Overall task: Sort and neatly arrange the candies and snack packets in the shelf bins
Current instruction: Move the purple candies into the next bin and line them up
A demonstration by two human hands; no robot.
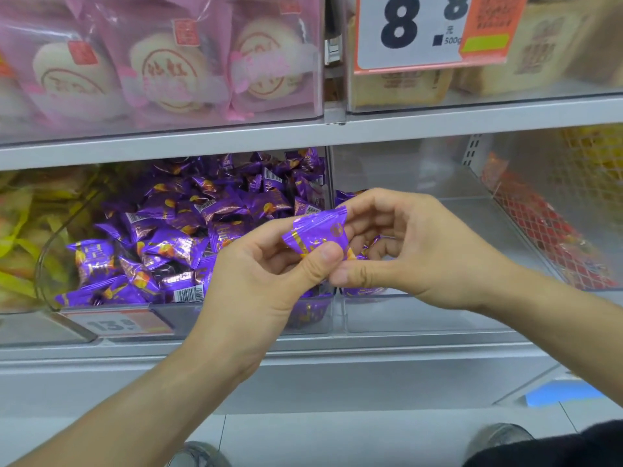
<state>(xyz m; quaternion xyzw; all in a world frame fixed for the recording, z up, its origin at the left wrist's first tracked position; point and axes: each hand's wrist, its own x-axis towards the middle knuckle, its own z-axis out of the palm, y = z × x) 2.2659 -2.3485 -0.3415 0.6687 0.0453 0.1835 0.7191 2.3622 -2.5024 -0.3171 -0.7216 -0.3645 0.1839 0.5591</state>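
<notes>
A purple foil candy packet (317, 230) is held in front of the lower shelf. My left hand (263, 274) pinches its lower edge with the thumb. My right hand (401, 247) grips its right side with curled fingers. Behind them, a clear bin (242, 318) is heaped with many purple candies (188, 230). The neighbouring clear bin (421, 315) to the right holds only a few purple candies (362, 290), mostly hidden by my right hand.
Yellow-wrapped snacks (27, 237) fill the bin at left. Red net-patterned packets (546, 230) lie at right. The upper shelf carries pink pastry packs (161, 69), boxed cakes (401, 85) and a price sign (414, 28). A price label (114, 323) sits on the bin front.
</notes>
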